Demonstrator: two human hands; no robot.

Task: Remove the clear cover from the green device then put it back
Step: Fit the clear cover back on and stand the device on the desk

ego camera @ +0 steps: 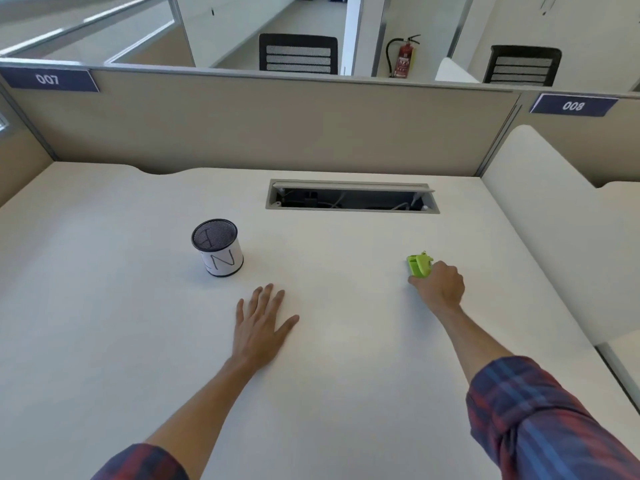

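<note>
Two bare hands are on show over one white desk. The left hand lies flat at about the six o'clock spot of the desk's middle, palm down, fingers spread and released, holding nothing. The right hand is out at roughly four o'clock from the desk's centre, fingers curled down around the near end of the one green device, which sits on the desktop with its far end poking out beyond the knuckles at twelve o'clock from the hand. The hand is closed on it; whether the device is lifted or only pinned to the surface, I cannot tell. The clear cover is too small and blurred to make out on the green body. Both forearms are bare, with two rolled plaid sleeves, one at the lower left and one at the lower right. One mesh pen cup wrapped in white paper with letters stands upright at ten o'clock from the left hand, well apart from the device. One open cable hatch cuts into the desk at twelve o'clock. Beyond the beige partition come two number plates, 007 and 008, two black office chairs, one behind the middle and one to the right, and one red fire extinguisher between them.
</note>
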